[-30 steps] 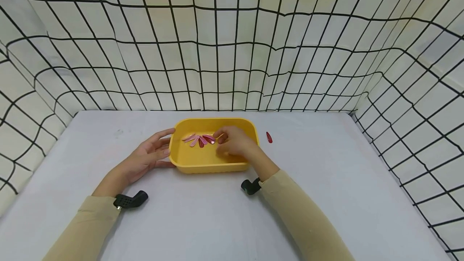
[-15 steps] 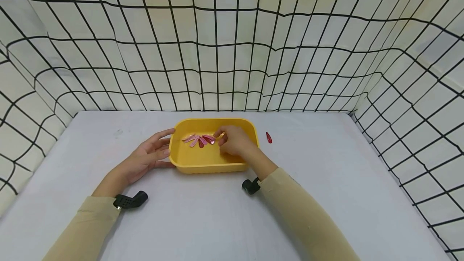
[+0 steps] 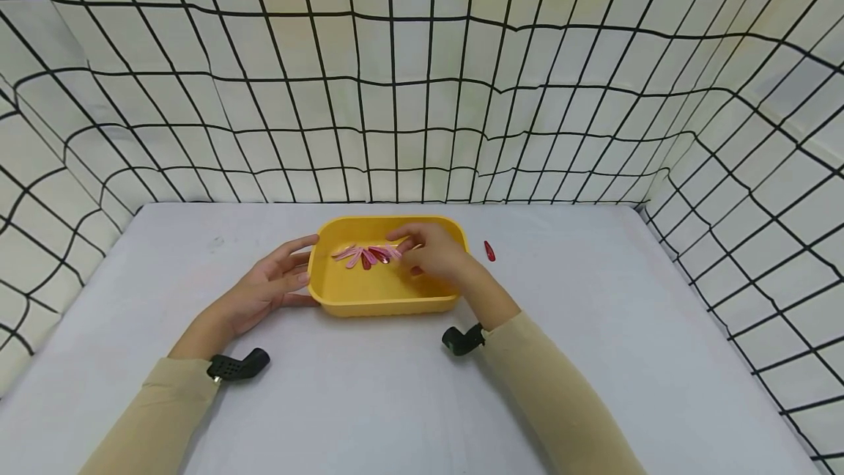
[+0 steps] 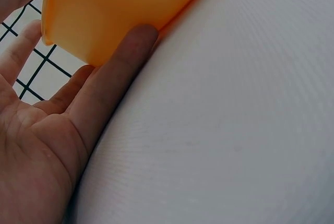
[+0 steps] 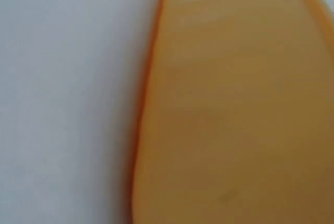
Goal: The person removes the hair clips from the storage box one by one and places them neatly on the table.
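Observation:
In the head view, a yellow plastic tray (image 3: 376, 306) holds a fan of several pink and red snap hair clips (image 3: 365, 255). My left hand (image 3: 267, 284) rests against the tray's left end with its fingers spread. The left wrist view shows that hand's straight thumb (image 4: 122, 59) along the outside of the tray wall. Over the tray's right half is my right hand (image 3: 435, 251), index finger stretched toward the right end of the fan. Its thumb is apart from the index finger, with no clip visible between them. The right wrist view shows only the tray wall (image 5: 235, 104).
One red hair clip (image 3: 489, 251) lies on the white table (image 3: 369, 394), to the right of the tray. Black netting (image 3: 395, 83) over white sheeting rises along the back and both sides of the table.
My right hand has drawn slightly to the right, its fingers parting. Another pink clip now shows at the right end of the fan. My left hand and the tray hold their place.

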`<act>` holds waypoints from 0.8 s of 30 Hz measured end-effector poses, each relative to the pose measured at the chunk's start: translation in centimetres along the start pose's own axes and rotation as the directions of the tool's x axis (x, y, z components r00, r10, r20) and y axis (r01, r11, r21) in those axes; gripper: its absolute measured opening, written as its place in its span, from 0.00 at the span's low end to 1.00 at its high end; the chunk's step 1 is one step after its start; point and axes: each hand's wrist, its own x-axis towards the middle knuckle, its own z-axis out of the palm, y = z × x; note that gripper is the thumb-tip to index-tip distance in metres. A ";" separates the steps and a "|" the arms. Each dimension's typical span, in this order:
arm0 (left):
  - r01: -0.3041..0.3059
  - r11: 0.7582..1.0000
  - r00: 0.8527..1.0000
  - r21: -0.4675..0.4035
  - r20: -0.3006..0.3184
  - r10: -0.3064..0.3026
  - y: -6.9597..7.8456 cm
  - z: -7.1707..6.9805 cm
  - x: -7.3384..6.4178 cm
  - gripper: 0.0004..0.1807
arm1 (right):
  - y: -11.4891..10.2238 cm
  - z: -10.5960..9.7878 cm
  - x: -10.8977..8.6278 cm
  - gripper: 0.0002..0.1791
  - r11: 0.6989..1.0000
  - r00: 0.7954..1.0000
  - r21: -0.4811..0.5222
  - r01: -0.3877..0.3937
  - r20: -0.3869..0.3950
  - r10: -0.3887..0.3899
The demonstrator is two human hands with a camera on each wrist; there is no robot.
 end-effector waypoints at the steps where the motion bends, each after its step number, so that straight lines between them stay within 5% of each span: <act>1: -0.001 1.000 1.000 -0.001 0.000 0.001 0.0 0.0 0.0 0.35 | 0.0 -0.1 -0.1 0.22 1.000 1.000 0.014 0.002 0.008 -0.002; 9: 0.004 1.000 1.000 -0.004 -0.005 -0.004 0.1 0.0 0.0 0.35 | -0.6 -1.3 -1.6 0.22 0.995 0.999 0.093 0.029 0.034 -0.033; 24: 0.003 1.000 1.000 0.000 -0.004 -0.003 0.1 0.1 0.0 0.35 | -0.7 -4.4 -3.5 0.22 0.980 0.999 0.192 0.042 -0.034 -0.037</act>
